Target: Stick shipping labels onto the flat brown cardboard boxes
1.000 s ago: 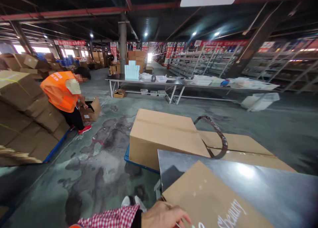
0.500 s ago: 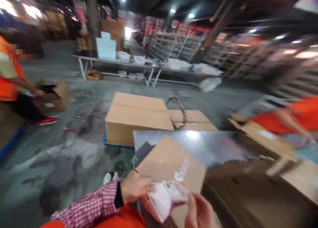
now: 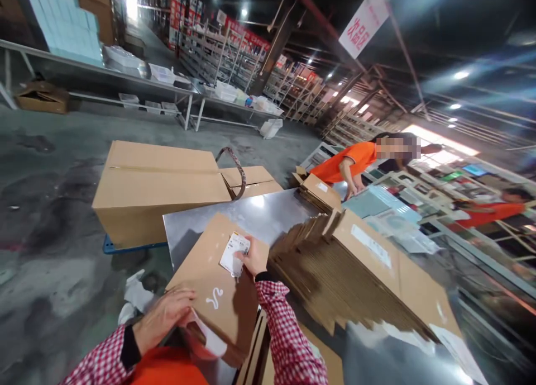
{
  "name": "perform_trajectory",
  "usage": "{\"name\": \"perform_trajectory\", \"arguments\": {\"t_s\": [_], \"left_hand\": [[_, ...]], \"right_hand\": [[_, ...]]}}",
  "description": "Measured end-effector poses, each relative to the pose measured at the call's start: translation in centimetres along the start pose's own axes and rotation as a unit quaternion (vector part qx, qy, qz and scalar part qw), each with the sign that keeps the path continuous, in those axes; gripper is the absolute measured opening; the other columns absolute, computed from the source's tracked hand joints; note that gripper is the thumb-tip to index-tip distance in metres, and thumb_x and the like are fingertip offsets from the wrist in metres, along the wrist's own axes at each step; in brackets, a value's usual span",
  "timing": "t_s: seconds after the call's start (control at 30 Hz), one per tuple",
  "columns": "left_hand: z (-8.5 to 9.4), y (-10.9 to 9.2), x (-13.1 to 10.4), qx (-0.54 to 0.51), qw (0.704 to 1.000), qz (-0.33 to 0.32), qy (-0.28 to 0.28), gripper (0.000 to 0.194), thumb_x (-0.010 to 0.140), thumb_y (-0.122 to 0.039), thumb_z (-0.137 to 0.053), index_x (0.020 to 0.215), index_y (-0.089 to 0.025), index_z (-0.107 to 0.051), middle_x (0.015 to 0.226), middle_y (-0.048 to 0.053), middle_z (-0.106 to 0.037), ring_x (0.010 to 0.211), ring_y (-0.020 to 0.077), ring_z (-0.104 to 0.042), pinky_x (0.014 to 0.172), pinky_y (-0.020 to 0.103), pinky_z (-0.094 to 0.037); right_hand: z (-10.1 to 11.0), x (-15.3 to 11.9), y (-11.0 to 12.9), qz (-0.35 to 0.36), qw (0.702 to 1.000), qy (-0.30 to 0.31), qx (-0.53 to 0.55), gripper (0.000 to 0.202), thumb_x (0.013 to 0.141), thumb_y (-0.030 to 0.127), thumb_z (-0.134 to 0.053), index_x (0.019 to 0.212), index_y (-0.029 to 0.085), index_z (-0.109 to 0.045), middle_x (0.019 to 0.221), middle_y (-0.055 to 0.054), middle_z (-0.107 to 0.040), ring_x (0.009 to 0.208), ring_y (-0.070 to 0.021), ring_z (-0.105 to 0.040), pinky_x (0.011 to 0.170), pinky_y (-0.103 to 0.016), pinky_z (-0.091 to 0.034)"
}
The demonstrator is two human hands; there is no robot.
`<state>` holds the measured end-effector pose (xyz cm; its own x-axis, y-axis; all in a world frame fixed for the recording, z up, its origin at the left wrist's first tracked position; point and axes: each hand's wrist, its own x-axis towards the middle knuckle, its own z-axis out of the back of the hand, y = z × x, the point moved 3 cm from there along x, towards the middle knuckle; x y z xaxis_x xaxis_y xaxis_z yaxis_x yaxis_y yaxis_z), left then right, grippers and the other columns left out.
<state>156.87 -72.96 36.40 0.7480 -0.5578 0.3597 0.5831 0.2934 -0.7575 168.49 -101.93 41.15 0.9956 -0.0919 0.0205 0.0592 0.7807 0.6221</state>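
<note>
Head view: your right hand (image 3: 251,256) presses a small white label (image 3: 234,253) onto the top of the flat brown carton (image 3: 218,295), fingertips pinched on the label's near edge, while your left hand (image 3: 165,315) lies spread on the carton's near-left corner, steadying it. You appear to be mid-labelling; smoothing it flat would call for firm, even pressure. Just right of the grip lies a stack of flattened cartons (image 3: 335,262) on the metal table (image 3: 251,212); beyond, a person in orange (image 3: 347,161) leans over.
</note>
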Motion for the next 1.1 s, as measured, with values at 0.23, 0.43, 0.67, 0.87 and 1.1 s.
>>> {"name": "perform_trajectory", "arguments": {"t_s": [0.23,0.43,0.67,0.87,1.1], "left_hand": [[-0.7,1.0,-0.2,0.004,1.000,0.024,0.005,0.023,0.094,-0.031,-0.047,0.099,-0.024,-0.068,0.117,0.003,-0.069,0.113,0.0176,-0.061,0.106,0.033,-0.044],[-0.3,0.6,0.1,0.012,1.000,0.019,0.020,0.024,0.092,-0.026,-0.046,0.102,-0.023,-0.069,0.116,0.004,-0.070,0.112,0.0185,-0.062,0.103,0.033,-0.047],[0.7,3.0,-1.3,0.145,0.983,0.109,-0.008,0.032,0.092,-0.030,-0.044,0.082,-0.022,-0.073,0.148,0.008,-0.041,0.136,0.0322,-0.036,0.108,0.055,-0.036],[-0.6,-0.9,-0.1,0.150,0.983,0.072,0.073,0.032,0.093,-0.026,-0.043,0.080,-0.021,-0.071,0.144,0.008,-0.047,0.135,0.0280,-0.039,0.111,0.060,-0.027],[3.8,-6.8,2.6,0.063,0.998,-0.016,0.014,0.030,0.094,-0.018,-0.039,0.107,-0.021,-0.066,0.113,0.004,-0.070,0.113,0.0197,-0.060,0.109,0.047,-0.038]], "right_hand": [[-1.9,-1.8,2.3,-0.009,0.968,-0.017,-0.249,0.080,0.078,0.049,-0.061,0.143,0.011,-0.033,0.149,-0.023,-0.028,0.131,-0.0393,-0.033,0.107,-0.054,-0.022],[-3.1,-1.0,1.5,-0.069,0.976,-0.009,-0.207,0.057,0.091,0.046,-0.043,0.142,0.022,-0.038,0.152,-0.009,-0.030,0.141,-0.0269,-0.017,0.114,-0.050,-0.007],[1.3,-7.4,-4.5,-0.270,0.955,-0.109,-0.066,0.066,0.085,0.051,-0.036,0.127,0.002,-0.051,0.132,-0.027,-0.050,0.125,-0.0337,-0.047,0.101,-0.046,-0.038],[-0.5,-15.5,-6.3,-0.251,0.924,-0.196,0.213,0.065,0.065,0.059,-0.049,0.110,0.014,-0.060,0.112,-0.015,-0.066,0.106,-0.0275,-0.062,0.087,-0.034,-0.051],[10.1,-30.0,-14.9,-0.379,0.830,-0.345,0.218,0.038,0.049,0.055,-0.061,0.072,0.026,-0.063,0.084,-0.017,-0.069,0.091,-0.0371,-0.065,0.076,-0.052,-0.052]]}}
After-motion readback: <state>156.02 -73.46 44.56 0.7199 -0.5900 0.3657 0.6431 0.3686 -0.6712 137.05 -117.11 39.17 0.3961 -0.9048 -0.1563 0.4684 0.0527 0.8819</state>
